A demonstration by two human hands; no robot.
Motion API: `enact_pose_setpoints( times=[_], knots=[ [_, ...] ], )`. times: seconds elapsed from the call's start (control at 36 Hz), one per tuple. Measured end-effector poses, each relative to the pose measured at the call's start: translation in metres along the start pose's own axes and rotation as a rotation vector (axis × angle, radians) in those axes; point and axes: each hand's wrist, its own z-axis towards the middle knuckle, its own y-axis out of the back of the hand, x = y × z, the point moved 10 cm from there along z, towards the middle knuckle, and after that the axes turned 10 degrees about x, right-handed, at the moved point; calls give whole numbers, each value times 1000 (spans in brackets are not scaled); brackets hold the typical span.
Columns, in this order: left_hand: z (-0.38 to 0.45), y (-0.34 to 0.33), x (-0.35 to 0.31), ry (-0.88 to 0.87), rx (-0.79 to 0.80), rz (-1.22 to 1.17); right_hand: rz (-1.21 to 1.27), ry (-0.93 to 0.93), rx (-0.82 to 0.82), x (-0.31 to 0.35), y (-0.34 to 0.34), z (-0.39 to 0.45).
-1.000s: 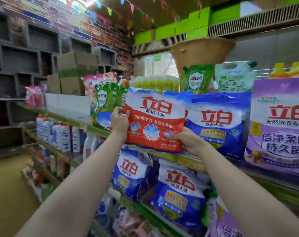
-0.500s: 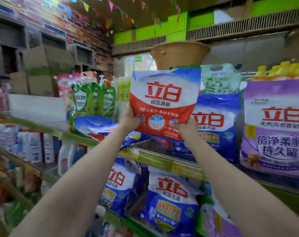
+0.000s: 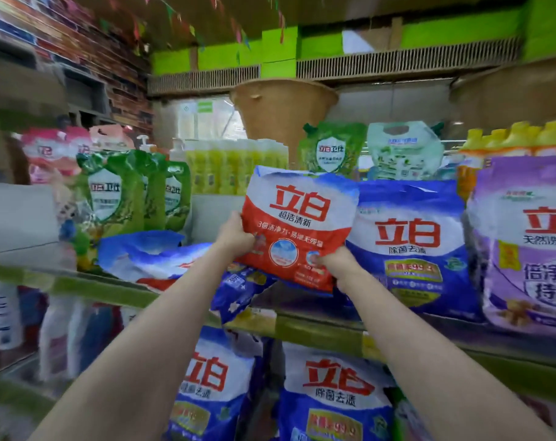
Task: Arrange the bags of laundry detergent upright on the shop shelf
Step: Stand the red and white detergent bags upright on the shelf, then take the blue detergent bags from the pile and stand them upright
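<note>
The red detergent bag (image 3: 297,226) is gripped at its lower corners by the left hand (image 3: 235,238) and right hand (image 3: 335,262), and held above the shelf (image 3: 318,329). It is kept upright beside the standing blue bag (image 3: 410,246), likely so it can be stood there.

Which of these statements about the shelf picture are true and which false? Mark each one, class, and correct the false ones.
1. Both hands hold the red bag. True: the left hand grips its left edge and the right hand its lower right corner.
2. The red bag lies flat on the shelf. False: it is held upright above it.
3. An upright blue bag stands to the right of the red bag. True.
4. The purple bag is left of the red bag. False: it is at the far right.
5. A blue bag lies flat left of the hands. True.
</note>
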Motion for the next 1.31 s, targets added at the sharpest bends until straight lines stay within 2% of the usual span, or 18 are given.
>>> enact_pose_setpoints(
  times=[0.19, 0.44, 0.56, 0.67, 0.81, 0.97, 1.14, 1.31],
  knots=[
    [42, -15, -3, -72, 75, 59, 52, 102, -241, 7, 9, 30],
    [86, -30, 15, -68, 184, 210, -198, 229, -270, 52, 9, 62],
    [91, -39, 28, -61, 263, 292, -264, 173, -225, 43, 3, 61],
    [88, -45, 33, -79, 301, 325, -338, 93, -268, 31, 5, 62],
    [78, -46, 44, -13, 284, 396, -467, 3, -286, 20, 1, 38],
    [49, -41, 45, -22, 312, 541, -475, -128, -270, 4, 1, 27],
    [15, -28, 22, -97, 255, 700, -586, -145, -121, 2, -1, 16],
    [-4, -1, 33, 20, 165, 672, -969, -176, -189, 26, 5, -12]
  ],
)
